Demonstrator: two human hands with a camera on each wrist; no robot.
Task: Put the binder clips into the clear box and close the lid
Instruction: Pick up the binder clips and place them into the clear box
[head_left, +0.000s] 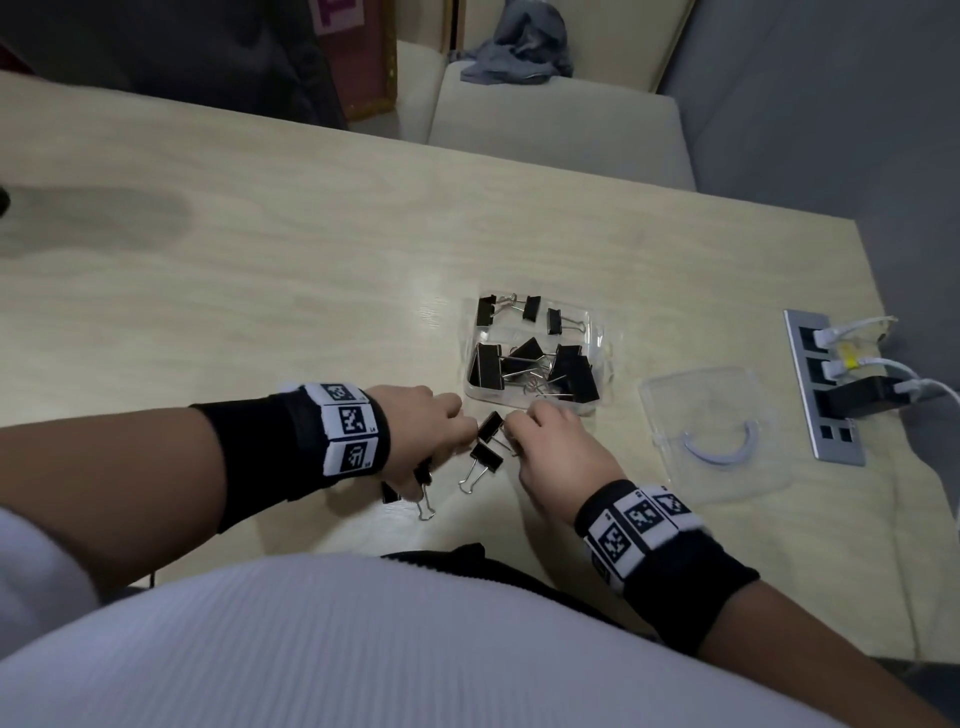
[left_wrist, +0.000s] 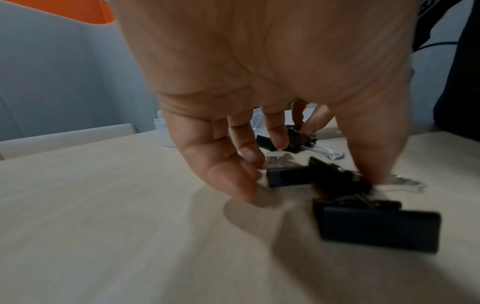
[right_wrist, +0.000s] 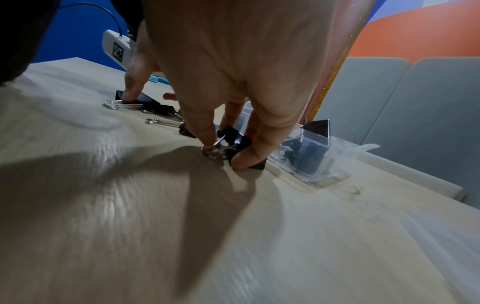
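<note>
A clear box sits open on the table with several black binder clips inside. Its clear lid lies flat to the right. Just in front of the box, loose clips lie between my hands. My right hand pinches one black clip between thumb and fingers, low on the table beside the box. My left hand curls over two clips, thumb on one, fingertips at another. One more clip lies nearer its wrist.
A metal socket strip with white plugs and cables is set into the table at the right edge. Pale seat cushions stand beyond the table's far edge. My torso in white presses against the near edge.
</note>
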